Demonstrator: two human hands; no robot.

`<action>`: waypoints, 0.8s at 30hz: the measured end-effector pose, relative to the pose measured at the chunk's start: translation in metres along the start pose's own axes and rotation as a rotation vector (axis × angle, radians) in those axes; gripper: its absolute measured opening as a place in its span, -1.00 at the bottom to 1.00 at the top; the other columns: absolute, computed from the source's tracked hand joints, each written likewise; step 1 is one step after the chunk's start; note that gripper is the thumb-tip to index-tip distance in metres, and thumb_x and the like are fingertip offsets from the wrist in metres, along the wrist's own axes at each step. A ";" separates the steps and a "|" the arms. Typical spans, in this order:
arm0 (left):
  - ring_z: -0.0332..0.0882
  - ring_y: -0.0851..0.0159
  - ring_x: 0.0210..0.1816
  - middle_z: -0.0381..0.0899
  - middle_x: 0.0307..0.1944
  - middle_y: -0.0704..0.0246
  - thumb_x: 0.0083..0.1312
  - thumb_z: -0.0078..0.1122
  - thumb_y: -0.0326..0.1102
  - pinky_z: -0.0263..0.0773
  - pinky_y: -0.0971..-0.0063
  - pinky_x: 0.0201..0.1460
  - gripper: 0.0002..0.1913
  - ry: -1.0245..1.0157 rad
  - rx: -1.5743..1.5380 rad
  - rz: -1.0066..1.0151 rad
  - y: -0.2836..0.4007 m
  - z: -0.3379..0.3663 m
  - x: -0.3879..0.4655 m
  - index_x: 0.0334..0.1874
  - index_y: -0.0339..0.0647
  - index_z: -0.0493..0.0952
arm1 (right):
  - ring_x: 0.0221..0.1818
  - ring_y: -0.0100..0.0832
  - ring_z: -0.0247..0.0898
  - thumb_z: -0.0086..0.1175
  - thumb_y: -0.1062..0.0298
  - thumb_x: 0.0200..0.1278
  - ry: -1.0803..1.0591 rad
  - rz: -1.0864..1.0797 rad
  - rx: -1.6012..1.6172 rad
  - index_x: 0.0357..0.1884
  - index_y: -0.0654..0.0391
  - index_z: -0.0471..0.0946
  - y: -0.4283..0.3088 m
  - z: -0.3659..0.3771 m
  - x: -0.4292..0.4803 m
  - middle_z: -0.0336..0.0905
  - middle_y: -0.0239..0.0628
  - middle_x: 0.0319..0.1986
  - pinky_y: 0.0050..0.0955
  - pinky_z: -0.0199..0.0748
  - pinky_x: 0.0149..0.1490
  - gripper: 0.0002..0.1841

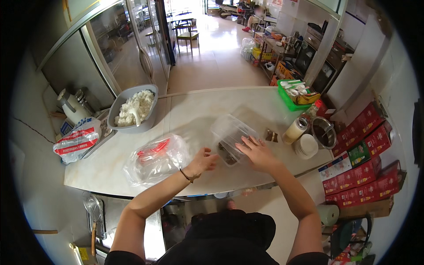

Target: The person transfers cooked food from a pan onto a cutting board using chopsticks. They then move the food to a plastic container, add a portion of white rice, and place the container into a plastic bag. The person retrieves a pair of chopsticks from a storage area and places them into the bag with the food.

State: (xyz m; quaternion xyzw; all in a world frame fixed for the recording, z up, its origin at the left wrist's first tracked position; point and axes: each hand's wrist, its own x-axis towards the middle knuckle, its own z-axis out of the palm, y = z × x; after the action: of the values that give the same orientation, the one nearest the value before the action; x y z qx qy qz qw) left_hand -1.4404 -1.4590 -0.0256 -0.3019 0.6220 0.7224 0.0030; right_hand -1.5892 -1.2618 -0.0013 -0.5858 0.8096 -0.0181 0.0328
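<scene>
A clear plastic food container [228,155] with dark contents lies on the pale counter before me. Over it is a clear plastic lid [232,127], tilted or shifted towards the far side; whether it is seated cannot be told. My right hand [260,154] rests its spread fingers on the lid's right part. Left of the container, my left hand [202,162] hovers with bent fingers and holds nothing. A clear plastic bag with red print [155,159] lies to the left of that hand. Right of the lid is a small brown packet [271,135].
At the back left stands a grey tub of rice [154,109] with a white scoop. A green basket of spoons [293,105], a jar [294,130], stacked white lids or dishes [305,146] and a steel pot [332,140] line the right side. Red boxes [357,179] are beyond the right edge.
</scene>
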 end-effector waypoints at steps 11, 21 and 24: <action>0.53 0.28 -0.34 0.47 -0.35 0.29 0.21 0.05 -0.31 0.54 0.40 -0.24 -0.77 0.022 -0.201 -0.120 -0.030 0.033 0.011 -0.20 -0.34 0.38 | 0.21 -0.08 0.10 0.02 0.53 -0.06 0.410 0.073 -0.100 0.09 0.01 0.33 0.082 0.004 0.008 0.27 -0.18 0.11 -0.03 0.02 0.25 -0.46; 0.54 0.32 -0.38 0.45 -0.38 0.32 0.20 0.02 -0.35 0.58 0.44 -0.38 -0.81 0.198 -0.085 -0.184 -0.037 -0.002 -0.060 -0.26 -0.35 0.37 | 0.01 -0.17 0.31 0.01 0.44 0.00 0.031 0.006 -0.200 -0.10 0.15 0.40 0.048 -0.007 0.003 0.39 -0.19 -0.06 -0.19 0.32 0.00 -0.67; 0.53 0.33 -0.46 0.45 -0.44 0.29 0.20 0.01 -0.35 0.58 0.46 -0.46 -0.82 0.265 -0.066 -0.117 -0.042 -0.002 -0.069 -0.27 -0.35 0.36 | -0.20 -0.14 0.43 -0.07 0.37 0.14 0.023 0.145 0.334 -0.13 0.16 0.40 0.021 -0.014 0.019 0.46 -0.13 -0.19 -0.22 0.39 -0.09 -0.75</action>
State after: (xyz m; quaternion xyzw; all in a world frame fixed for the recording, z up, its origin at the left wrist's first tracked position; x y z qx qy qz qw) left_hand -1.3670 -1.4252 -0.0331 -0.4304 0.5742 0.6949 -0.0468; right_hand -1.6159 -1.2737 0.0109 -0.5119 0.8358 -0.1565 0.1218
